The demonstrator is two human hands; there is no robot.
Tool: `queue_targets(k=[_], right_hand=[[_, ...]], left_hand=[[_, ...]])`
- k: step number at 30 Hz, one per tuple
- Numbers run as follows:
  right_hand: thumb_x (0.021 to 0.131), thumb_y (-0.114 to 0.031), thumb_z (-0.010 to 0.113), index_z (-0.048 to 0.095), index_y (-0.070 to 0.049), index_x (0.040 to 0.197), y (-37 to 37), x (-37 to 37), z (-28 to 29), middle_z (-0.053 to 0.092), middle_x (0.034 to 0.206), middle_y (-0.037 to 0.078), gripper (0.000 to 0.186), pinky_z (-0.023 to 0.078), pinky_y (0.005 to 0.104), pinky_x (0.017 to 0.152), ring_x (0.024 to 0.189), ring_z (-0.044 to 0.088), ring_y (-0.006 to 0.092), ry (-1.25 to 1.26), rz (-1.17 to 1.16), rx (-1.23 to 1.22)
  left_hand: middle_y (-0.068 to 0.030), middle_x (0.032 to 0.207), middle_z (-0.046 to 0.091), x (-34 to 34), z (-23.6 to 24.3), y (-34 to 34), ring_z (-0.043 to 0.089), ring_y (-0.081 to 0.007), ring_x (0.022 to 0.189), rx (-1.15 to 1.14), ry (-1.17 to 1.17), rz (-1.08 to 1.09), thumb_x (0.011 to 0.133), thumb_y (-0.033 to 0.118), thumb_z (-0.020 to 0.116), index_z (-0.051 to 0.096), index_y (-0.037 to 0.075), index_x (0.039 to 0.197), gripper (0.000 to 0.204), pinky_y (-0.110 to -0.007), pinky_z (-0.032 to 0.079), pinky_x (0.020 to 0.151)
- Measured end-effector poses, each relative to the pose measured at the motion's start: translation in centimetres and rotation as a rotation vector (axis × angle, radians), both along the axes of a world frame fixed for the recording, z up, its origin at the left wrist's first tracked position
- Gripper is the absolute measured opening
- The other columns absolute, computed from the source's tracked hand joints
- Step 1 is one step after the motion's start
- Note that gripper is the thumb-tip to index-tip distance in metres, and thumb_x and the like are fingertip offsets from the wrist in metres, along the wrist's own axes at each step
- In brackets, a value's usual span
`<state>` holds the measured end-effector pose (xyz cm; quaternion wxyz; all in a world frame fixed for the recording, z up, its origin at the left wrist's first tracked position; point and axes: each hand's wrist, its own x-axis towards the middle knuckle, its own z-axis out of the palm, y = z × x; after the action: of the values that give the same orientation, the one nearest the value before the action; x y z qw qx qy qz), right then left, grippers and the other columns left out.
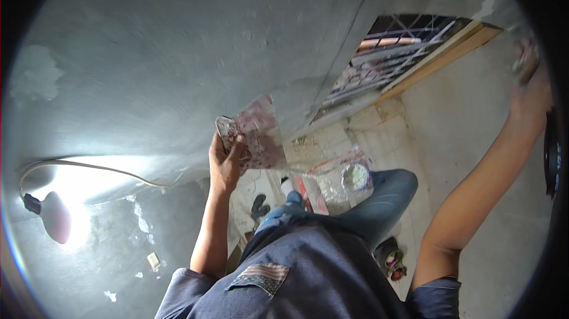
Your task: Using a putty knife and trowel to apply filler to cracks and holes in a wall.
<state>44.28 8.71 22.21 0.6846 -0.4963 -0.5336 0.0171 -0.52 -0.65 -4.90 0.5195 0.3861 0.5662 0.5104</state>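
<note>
My left hand (227, 162) is closed on the edge of a flat, broad scraper plate (261, 135), its thumb pressed on top. Pinkish and whitish smears cover the plate, which is held up in front of the grey wall (178, 52). Far to the right, my right arm stretches up along a paler wall (468, 117). At its end my right hand (529, 79) is close to that wall, its fingers curled around something whitish and blurred. What that thing is, I cannot make out.
A lit bulb (56, 218) hangs on a cable at the left, near a wall switch (153, 261). A grilled window opening (391, 58) with a wooden frame edge (444, 61) lies at upper right. Below, an open tub of pale paste (355, 177) stands beside my knee on the tiled floor (388, 135).
</note>
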Motion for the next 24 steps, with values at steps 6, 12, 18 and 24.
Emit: queue_targets(k=[6, 12, 18, 24], right_hand=[[0.096, -0.014, 0.050, 0.053, 0.000, 0.125, -7.9, -6.3, -17.9, 0.057, 0.092, 0.006, 0.032, 0.044, 0.0239, 0.057, 0.067, 0.054, 0.0116, 0.537, 0.001, -0.393], [0.092, -0.017, 0.055, 0.058, -0.003, 0.120, -15.3, -7.0, -30.5, 0.056, 0.083, 0.004, 0.031, 0.044, 0.0249, 0.053, 0.062, 0.054, 0.0104, 0.807, 0.050, -0.865], [0.098, -0.013, 0.047, 0.053, 0.001, 0.127, -21.1, -7.4, -39.0, 0.065, 0.086, 0.012, 0.032, 0.048, 0.0273, 0.044, 0.053, 0.058, 0.0142, 0.743, 0.022, -1.394], [0.093, -0.016, 0.053, 0.060, 0.002, 0.119, -25.6, -4.0, -47.2, 0.066, 0.074, 0.014, 0.032, 0.049, 0.0286, 0.044, 0.049, 0.060, 0.0153, -0.057, -0.010, -1.677]], left_hand=[[-0.0013, 0.090, 0.060, -3.1, -4.0, -2.4, 0.055, -0.0082, 0.077, -0.106, 0.089, 0.026, 0.093, 0.015, 0.059, 0.054, -0.001, 0.112, 0.025, -0.025, 0.047, 0.070], [-0.0024, 0.091, 0.061, -3.4, -8.8, -2.5, 0.055, -0.0094, 0.075, -0.212, 0.111, -0.068, 0.093, 0.013, 0.059, 0.054, 0.000, 0.112, 0.024, -0.025, 0.047, 0.068], [-0.0010, 0.084, 0.057, 1.4, -17.2, -3.5, 0.053, -0.0097, 0.067, -0.241, 0.064, -0.216, 0.093, 0.009, 0.055, 0.053, 0.002, 0.107, 0.016, -0.025, 0.044, 0.057], [-0.0361, 0.085, 0.059, 9.7, -20.6, -5.2, 0.060, -0.0506, 0.085, -0.229, 0.588, -0.433, 0.088, 0.018, 0.056, 0.049, -0.005, 0.122, 0.042, -0.052, 0.047, 0.069]])
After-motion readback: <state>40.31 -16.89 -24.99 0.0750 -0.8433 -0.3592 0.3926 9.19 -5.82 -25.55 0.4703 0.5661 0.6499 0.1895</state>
